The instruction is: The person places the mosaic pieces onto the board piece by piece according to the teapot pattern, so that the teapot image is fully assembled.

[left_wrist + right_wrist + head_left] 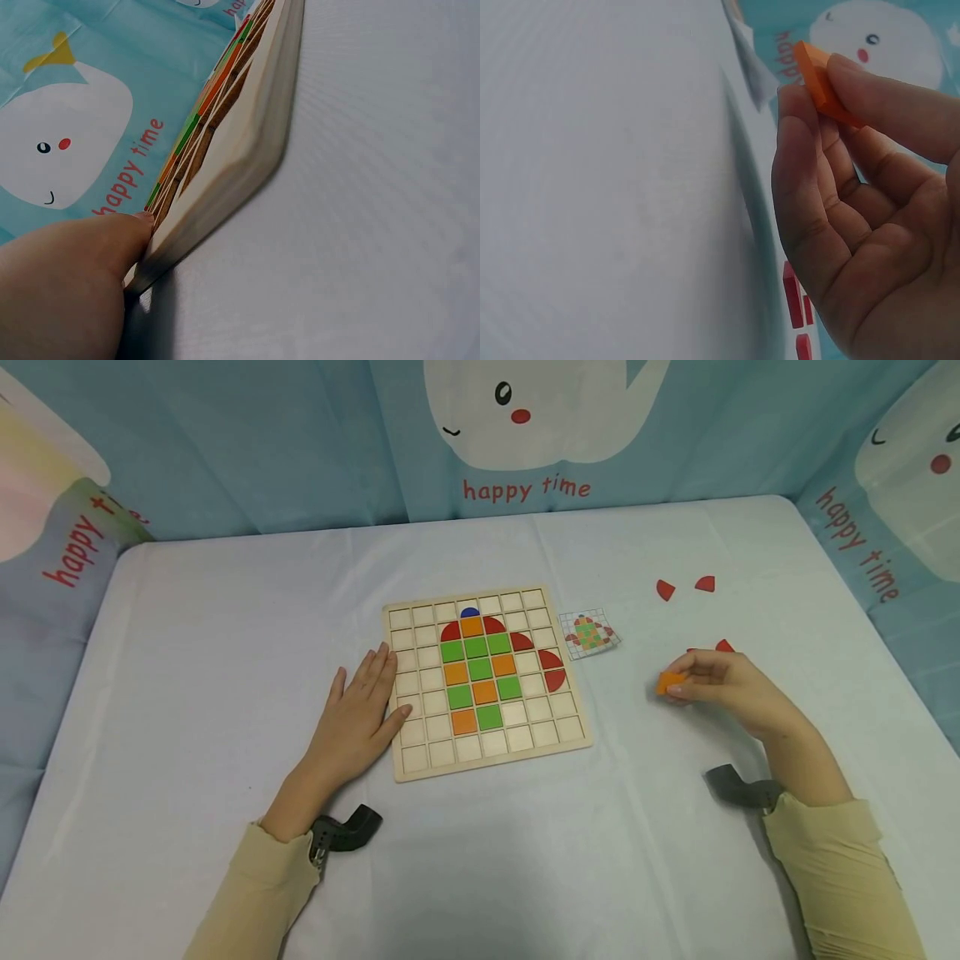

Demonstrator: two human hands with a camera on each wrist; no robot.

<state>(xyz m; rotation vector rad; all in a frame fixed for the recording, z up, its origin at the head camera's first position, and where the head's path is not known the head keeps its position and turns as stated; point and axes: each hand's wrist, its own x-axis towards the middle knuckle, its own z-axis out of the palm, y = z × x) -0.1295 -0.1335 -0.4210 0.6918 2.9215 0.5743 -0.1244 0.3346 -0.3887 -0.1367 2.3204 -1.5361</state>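
Between thumb and fingers, my right hand (738,689) pinches an orange square tile (670,682), held to the right of the board; the right wrist view shows the same tile (819,79) at the fingertips. My left hand (352,727) lies with straight fingers against the left edge of the wooden grid board (491,764), its thumb over the rim. Green, orange, red and blue pieces fill some of the board's squares, mostly in the middle columns. A small printed picture card (590,634) lies by the board's right edge.
Two red quarter-round pieces (705,583) lie at the back right of the white-covered table (225,610). More red pieces (724,646) sit just behind my right hand, partly hidden by it. A blue printed curtain (285,443) hangs along the table's back and sides.
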